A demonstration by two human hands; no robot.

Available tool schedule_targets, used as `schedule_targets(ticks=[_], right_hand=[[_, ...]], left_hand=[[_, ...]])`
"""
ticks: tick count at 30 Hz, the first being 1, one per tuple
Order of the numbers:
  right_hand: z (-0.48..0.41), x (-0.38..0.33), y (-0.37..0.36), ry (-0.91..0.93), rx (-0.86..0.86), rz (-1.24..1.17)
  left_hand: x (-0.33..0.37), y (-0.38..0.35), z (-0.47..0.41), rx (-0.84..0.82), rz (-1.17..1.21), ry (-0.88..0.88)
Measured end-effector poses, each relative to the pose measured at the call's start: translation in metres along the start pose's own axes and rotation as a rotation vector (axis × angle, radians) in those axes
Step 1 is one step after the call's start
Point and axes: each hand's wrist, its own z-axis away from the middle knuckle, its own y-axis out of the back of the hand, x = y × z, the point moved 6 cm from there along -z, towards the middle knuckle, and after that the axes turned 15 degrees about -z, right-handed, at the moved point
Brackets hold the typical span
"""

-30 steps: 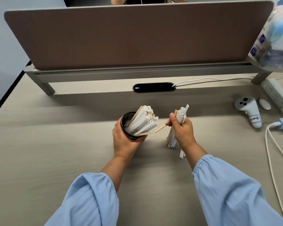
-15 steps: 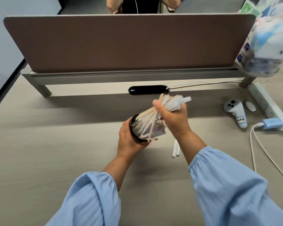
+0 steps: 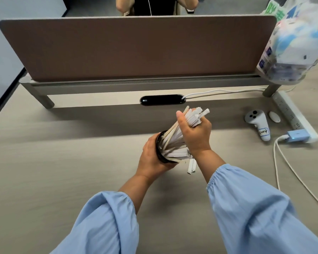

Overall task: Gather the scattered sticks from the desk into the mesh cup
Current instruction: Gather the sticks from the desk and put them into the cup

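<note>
Sticks (image 3: 174,143) have been moved into the mesh cup (image 3: 159,153).
They are gripped from above by the right hand (image 3: 195,132); the cup is clasped by the left hand (image 3: 151,160).

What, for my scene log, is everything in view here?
desk: one, beige, beneath everything
mesh cup: one, black, tilted, centre
stick bundle: many, white and wood, ends in the cup
loose sticks: about two, white, desk under right wrist
divider panel: one, brown, far edge
person: one, dark top, behind the panel
oval device: one, black, below the panel
controller: one, white, right
oval object: one, white, beside the controller
power strip: one, white, far right
plug: one, blue, strip's near end
cables: at least two, white, right
plastic bag: one, clear, top right
left hand: one, light blue sleeve, grips the cup
right hand: one, light blue sleeve, grips the bundle
</note>
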Motion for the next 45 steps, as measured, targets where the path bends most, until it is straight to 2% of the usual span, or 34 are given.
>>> schedule_targets(ticks=[3,6,8,13,15,16,18,20,24,27,28,30,32,34,36,38,45], right_hand=[[0.004,0.01,-0.008,-0.038,-0.181,-0.053],[0.007,0.016,-0.019,-0.119,-0.442,0.03],[0.01,0.016,-0.02,-0.134,-0.517,0.078],[0.003,0.009,-0.002,-0.151,-0.306,-0.01],[0.0,0.006,-0.004,-0.126,-0.305,0.056],[0.001,0.009,-0.008,-0.143,-0.366,0.133],[0.007,0.023,-0.02,-0.242,-0.603,0.344],[0.017,0.035,-0.025,-0.313,-0.76,0.429],[0.006,0.028,-0.023,-0.164,-0.627,0.387],[0.012,0.036,-0.029,-0.24,-0.76,0.374],[0.01,0.036,-0.028,-0.243,-0.722,0.29],[-0.003,0.03,-0.016,-0.209,-0.484,0.142],[-0.019,0.035,0.005,-0.196,-0.232,0.281],[-0.025,0.059,0.027,-0.373,-0.138,0.557],[-0.014,0.089,0.041,-0.631,-0.23,0.8],[0.003,0.107,0.047,-0.773,-0.336,0.93],[0.004,0.123,0.044,-0.725,-0.25,0.943]], left_hand=[[-0.002,-0.001,-0.002,0.006,0.018,0.039],[-0.005,0.004,-0.005,0.057,0.041,0.105],[-0.008,0.004,-0.006,0.085,0.041,0.129],[-0.016,0.003,-0.006,0.123,-0.027,0.152],[-0.017,0.004,-0.007,0.132,-0.026,0.163],[-0.015,0.004,-0.007,0.132,-0.026,0.16],[-0.011,0.002,-0.006,0.118,-0.044,0.127],[-0.008,0.001,-0.006,0.103,-0.078,0.085],[-0.004,0.003,-0.005,0.112,-0.128,0.03],[-0.007,0.004,-0.008,0.115,-0.152,0.05],[-0.008,0.005,-0.009,0.126,-0.155,0.053],[-0.016,0.009,-0.013,0.166,-0.175,0.081],[-0.026,0.015,-0.018,0.232,-0.195,0.152],[-0.031,0.021,-0.021,0.275,-0.202,0.193],[-0.032,0.023,-0.023,0.282,-0.187,0.2],[-0.035,0.023,-0.024,0.279,-0.151,0.218],[-0.047,0.026,-0.033,0.292,-0.112,0.252]])
